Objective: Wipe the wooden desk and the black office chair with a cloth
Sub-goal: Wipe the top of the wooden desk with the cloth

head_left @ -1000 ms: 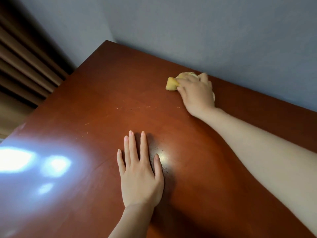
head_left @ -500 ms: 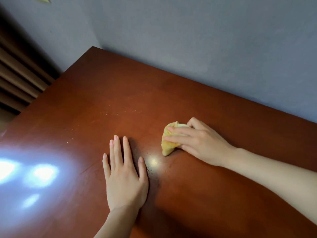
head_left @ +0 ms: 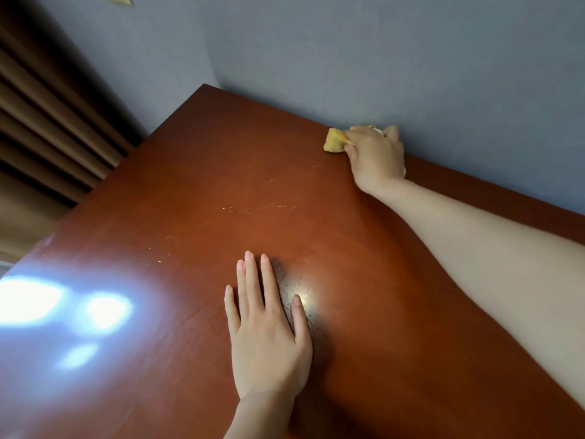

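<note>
Desk-wiping step in progress. One right hand reaches to the far edge of the reddish-brown polished wooden bench, its fingers curled round a crumpled yellow cloth and pressing it onto the surface just beside the grey-blue wall. Part of the cloth protrudes to the left of the knuckles; the remainder is hidden beneath the hand. One left hand lies flat near the viewer, fingers straight and together, palm down on the bench, holding nothing and apparently serving as a brace.

Small pale specks are scattered across the middle of the bench, between the two hands, with a few more further left. Judging by these, the middle and left areas await wiping, so the next move calls for drawing the cloth back from the wall across the specks with steady downward pressure. Brown pleated curtain hangs at far left. Black office chair: not in view, so that part of the task appears outstanding.

Count: one cloth, one bench, two hands, one curtain.
</note>
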The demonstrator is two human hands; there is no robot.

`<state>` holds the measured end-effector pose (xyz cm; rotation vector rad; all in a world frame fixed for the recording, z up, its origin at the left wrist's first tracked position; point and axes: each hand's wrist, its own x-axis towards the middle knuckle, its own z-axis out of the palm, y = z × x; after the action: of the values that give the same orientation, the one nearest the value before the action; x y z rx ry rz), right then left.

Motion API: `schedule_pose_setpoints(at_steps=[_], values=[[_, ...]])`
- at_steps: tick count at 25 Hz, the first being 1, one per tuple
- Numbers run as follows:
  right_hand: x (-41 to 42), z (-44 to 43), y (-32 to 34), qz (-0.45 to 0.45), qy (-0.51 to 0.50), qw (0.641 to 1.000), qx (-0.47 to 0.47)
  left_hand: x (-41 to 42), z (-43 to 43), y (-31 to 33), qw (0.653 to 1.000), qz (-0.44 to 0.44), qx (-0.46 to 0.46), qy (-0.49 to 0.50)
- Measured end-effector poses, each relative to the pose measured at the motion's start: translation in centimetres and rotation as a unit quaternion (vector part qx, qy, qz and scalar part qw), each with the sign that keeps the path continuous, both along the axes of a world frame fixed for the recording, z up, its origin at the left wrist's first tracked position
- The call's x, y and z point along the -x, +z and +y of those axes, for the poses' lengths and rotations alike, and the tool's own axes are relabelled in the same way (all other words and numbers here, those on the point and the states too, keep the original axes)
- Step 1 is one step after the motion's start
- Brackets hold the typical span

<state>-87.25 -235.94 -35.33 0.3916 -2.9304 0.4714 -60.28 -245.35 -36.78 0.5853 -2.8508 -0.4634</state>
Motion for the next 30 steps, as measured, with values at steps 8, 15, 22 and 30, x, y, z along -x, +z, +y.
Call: schedule_pose_setpoints(at_steps=[8,15,22,30], values=[[-7.1,-7.1,0.6,-0.01,0.267,0.963,-0.033,0.1,-0.3,0.0,1.0,-0.007,0.016,0.002],[-13.9,0.6,0.8,-0.012,0.365,0.931,0.017,0.1,-0.4,0.0,1.0,-0.016,0.013,0.002],[-11.0,6.7,1.0,0.021,0.364,0.931,-0.013,0.0,-0.2,0.1,1.0,-0.009,0.0,0.006],[-2.2,5.8,0.7,0.015,0.176,0.984,-0.036,0.0,-0.1,0.3,1.0,-0.011,-0.005,0.005]])
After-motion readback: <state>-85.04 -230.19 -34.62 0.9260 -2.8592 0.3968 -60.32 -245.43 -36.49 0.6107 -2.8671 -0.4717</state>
